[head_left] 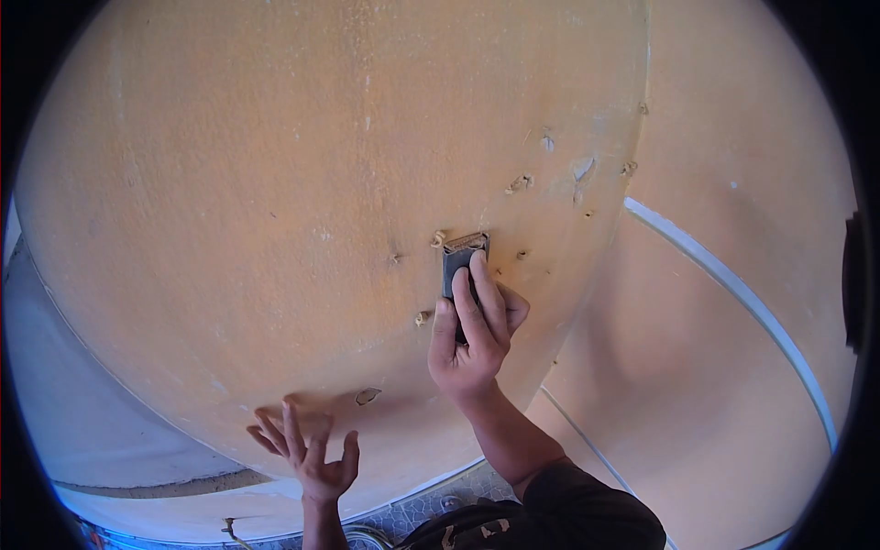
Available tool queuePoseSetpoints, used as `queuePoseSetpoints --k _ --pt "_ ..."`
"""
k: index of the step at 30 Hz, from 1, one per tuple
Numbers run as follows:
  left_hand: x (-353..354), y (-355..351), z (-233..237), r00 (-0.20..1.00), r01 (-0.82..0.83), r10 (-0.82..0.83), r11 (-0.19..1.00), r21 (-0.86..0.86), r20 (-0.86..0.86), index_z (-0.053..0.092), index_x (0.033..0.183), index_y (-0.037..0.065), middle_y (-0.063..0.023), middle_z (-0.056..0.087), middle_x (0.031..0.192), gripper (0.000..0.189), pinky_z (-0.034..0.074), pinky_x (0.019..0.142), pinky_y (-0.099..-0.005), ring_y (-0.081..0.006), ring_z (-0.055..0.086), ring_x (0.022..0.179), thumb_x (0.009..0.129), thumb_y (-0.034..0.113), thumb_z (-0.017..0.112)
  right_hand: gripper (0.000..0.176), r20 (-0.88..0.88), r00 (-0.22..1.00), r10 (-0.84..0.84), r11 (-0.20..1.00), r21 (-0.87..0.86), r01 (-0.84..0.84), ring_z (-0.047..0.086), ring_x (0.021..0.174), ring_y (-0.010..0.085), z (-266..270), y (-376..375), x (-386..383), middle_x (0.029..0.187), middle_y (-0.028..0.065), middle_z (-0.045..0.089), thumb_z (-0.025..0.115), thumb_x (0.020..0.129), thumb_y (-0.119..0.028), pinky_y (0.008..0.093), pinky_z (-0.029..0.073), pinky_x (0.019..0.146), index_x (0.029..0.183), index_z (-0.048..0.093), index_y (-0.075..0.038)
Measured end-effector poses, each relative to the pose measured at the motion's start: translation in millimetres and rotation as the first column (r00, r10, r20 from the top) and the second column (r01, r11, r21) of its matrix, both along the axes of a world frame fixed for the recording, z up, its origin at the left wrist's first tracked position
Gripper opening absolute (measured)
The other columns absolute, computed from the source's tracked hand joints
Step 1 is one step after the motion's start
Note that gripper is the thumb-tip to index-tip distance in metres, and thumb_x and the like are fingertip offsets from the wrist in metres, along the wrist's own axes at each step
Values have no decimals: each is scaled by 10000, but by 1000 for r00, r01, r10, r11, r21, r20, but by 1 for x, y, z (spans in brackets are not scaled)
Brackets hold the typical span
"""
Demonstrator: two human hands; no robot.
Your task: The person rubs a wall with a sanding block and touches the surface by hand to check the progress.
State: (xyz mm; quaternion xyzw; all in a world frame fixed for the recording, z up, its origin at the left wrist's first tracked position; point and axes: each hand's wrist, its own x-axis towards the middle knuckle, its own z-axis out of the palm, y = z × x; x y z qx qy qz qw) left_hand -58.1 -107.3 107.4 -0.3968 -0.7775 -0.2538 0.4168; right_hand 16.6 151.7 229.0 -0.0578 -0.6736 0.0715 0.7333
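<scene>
My right hand [472,335] grips a dark grey sanding block [461,266], its fingers stretched along the block and its thumb at the side. The block lies against a tan, curved wall surface [257,202], and its upper end shows a brownish edge. Right by that end, a rough yellowish lump [438,239] sticks out of the surface. Lower to the left, my left hand [316,458] is open, fingers spread and fingertips close to the wall. Beside those fingertips is a small chipped hole [368,396].
Several chipped spots, among them a pale gouge [583,169], mark the wall's right side. A pale curved strip [733,282] runs down the right. Below are a patterned floor [431,500] and a small tap-like fitting [230,527] at the lower left.
</scene>
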Motion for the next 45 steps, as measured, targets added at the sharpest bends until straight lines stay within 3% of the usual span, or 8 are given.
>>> queuePoseSetpoints --k 5,11,16,21,27,35,41,45 --pt "12 19 65 987 -115 116 993 -20 111 511 1567 306 -233 69 1754 832 -124 1185 -762 -533 -143 1580 825 508 829 355 37 999 -8 999 34 7 568 1110 289 -38 3 9 1406 200 671 748 918 -77 392 402 981 1253 730 40" --pt "6 23 48 984 -170 175 979 -114 35 385 1632 355 -233 2 1757 994 -151 1159 -780 -534 -169 1573 783 587 847 348 21 1000 7 999 37 -8 562 1134 310 16 8 7 1406 201 669 728 917 -47 398 403 996 1253 726 44" --pt "7 18 48 989 -123 132 983 -139 59 354 1644 361 -234 -6 1757 1026 -151 1150 -792 -538 -173 1571 778 610 844 338 57 998 1 1000 -16 -1 556 1081 287 -48 -4 9 1412 189 660 765 903 -62 392 414 956 1233 747 10" --pt "9 18 50 984 -177 174 967 -184 -29 351 1650 305 -286 -5 1740 1112 -87 1178 -789 -557 -133 1571 721 597 887 337 -53 997 62 998 30 -60 550 1030 257 -7 20 0 1349 126 692 829 850 -65 377 409 903 1185 791 -64" --pt "6 17 44 985 -159 168 970 -185 35 370 1634 377 -228 -36 1757 1036 -146 1136 -812 -550 -187 1561 754 650 844 408 -71 996 53 996 72 -48 537 1068 259 -31 12 -2 1370 126 681 894 827 -194 372 438 903 1194 785 -55" --pt "5 17 41 986 -160 164 967 -197 6 369 1633 385 -210 -46 1761 1034 -152 1129 -818 -543 -200 1560 754 649 845 401 -92 995 32 994 108 -22 540 1068 307 15 18 -7 1376 215 649 779 908 -135 404 463 908 1253 712 58" --pt "4 17 38 986 -154 165 968 -199 38 355 1636 399 -210 -61 1760 1048 -162 1131 -812 -538 -218 1557 747 647 852 411 -67 998 8 995 103 -1 527 1068 309 -37 16 -6 1405 232 581 722 952 -143 411 463 909 1301 689 73" --pt "5 15 37 985 -161 171 964 -213 29 337 1640 410 -211 -69 1759 1068 -165 1132 -809 -534 -223 1557 739 654 856 419 -25 999 -20 992 122 23 531 1102 316 9 21 -3 1383 238 589 726 921 -99 402 464 922 1306 695 64"
